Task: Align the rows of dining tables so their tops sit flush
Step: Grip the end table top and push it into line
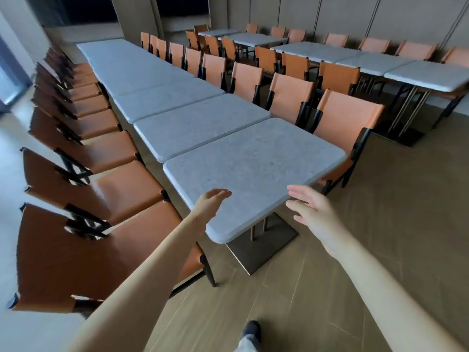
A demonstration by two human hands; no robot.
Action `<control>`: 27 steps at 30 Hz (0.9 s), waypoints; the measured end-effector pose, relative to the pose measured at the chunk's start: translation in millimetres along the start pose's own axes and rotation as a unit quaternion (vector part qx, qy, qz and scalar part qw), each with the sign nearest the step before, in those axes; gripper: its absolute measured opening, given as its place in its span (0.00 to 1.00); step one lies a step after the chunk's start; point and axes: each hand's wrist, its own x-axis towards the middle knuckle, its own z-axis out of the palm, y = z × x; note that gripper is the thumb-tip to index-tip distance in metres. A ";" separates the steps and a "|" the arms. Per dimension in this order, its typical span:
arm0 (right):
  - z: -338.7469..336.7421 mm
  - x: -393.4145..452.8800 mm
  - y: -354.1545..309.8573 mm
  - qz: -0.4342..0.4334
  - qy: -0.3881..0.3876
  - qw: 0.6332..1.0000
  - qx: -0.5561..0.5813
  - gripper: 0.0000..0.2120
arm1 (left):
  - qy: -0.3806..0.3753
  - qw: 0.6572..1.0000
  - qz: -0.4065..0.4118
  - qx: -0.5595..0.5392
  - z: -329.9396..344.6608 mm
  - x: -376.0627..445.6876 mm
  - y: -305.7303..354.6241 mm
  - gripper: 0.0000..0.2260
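A long row of grey stone-topped dining tables [162, 97] is shown, its long axis running from the viewer toward 11 o'clock; a second row [355, 59] is seen at 1 o'clock. Orange chairs [83, 189] are set along both sides. The nearest table [253, 163] closes the row, touching or nearly touching its neighbour [198, 125], and appears offset toward 3 o'clock. Its near edge is approached by both hands. The left hand [210, 201] is held open at 11 o'clock, fingers over the top near the corner, nothing gripped. The right hand [308, 212] is spread open at 1 o'clock, just beside the edge, and is judged slightly farther off. Contact cannot be confirmed for either hand. The far tables are blurred, and the seams there cannot be made out.
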 end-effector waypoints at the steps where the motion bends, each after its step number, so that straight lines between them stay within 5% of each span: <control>1: -1.8 15.8 2.6 0.003 -0.005 1.000 -0.002 0.18 | 0.011 1.000 -0.005 -0.003 1.3 11.2 -0.5 0.13; 13: -16.0 250.2 9.0 0.023 -0.083 0.994 -0.072 0.15 | 0.099 0.991 -0.083 -0.037 27.5 196.6 9.5 0.14; 22: -53.6 399.8 41.0 0.059 -0.076 0.988 -0.122 0.16 | 0.076 0.994 -0.075 -0.013 84.3 319.6 35.9 0.16; 27: -77.4 457.7 73.1 0.099 -0.090 0.978 -0.159 0.18 | 0.073 0.989 -0.122 0.027 127.0 362.6 25.6 0.25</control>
